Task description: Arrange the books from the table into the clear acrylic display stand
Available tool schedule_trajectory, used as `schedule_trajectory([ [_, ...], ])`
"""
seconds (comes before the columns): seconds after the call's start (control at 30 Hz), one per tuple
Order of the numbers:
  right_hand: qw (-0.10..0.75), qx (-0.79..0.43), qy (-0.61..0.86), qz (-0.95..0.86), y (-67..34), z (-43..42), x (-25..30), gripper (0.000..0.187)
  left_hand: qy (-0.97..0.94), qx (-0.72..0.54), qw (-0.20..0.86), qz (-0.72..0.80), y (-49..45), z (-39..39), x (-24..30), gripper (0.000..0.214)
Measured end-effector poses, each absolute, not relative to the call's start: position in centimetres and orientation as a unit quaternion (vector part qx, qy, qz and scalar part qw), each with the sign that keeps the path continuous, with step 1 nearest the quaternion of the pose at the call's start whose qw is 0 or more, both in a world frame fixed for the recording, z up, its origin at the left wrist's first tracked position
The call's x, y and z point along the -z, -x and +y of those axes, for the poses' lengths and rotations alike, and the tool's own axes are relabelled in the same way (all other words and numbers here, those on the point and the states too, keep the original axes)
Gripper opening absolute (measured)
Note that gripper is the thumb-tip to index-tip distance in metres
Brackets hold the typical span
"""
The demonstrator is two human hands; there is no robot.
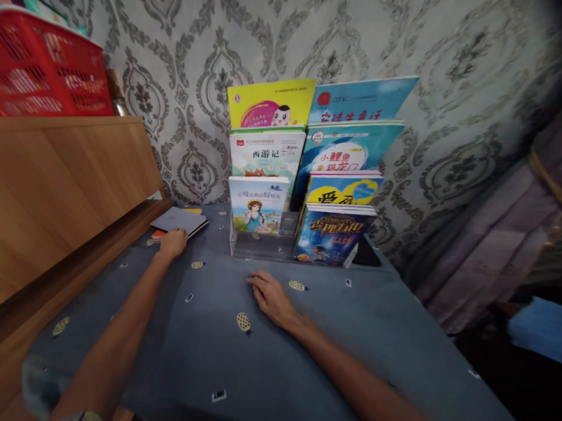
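At the table's back left corner, a grey notebook [179,219] lies on top of a small stack with orange and yellow edges below it. My left hand [173,244] is closed at its near edge, fingers over the cover; the thumb is hard to see. My right hand [271,295] rests on the blue tablecloth [176,356], fingers a little apart and nothing in them. Just beyond it stands a clear tiered book stand [259,248]. Its left column includes a pale book with a girl on the cover [258,205]; a dark blue book [333,236] fronts the right column.
A wooden cabinet [65,192] borders the table on the left, with a red plastic basket [38,66] on top. Patterned wallpaper [182,83] covers the wall behind. A dark flat object [367,254] lies beside the stand. On the right hangs a greyish curtain [491,223].
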State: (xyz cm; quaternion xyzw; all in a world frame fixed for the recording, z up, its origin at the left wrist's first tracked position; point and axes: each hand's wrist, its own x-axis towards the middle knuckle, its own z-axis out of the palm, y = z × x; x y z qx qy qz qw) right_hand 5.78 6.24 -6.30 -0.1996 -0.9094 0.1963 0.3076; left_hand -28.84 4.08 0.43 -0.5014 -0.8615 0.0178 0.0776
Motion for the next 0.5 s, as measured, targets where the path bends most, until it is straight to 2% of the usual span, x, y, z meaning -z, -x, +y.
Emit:
schedule_trajectory([
  [0.3, 0.304, -0.208, 0.203, -0.907, -5.8, 6.2, 6.3, 0.035, 0.548, -0.100, 0.034, -0.830, 30.0, 6.4, -2.2, 0.033],
  [0.5, 0.302, -0.209, 0.204, -0.908, -5.8, 6.1, 6.0, 0.035, 0.580, -0.135, 0.033, -0.803, 29.2, 6.7, -3.3, 0.034],
])
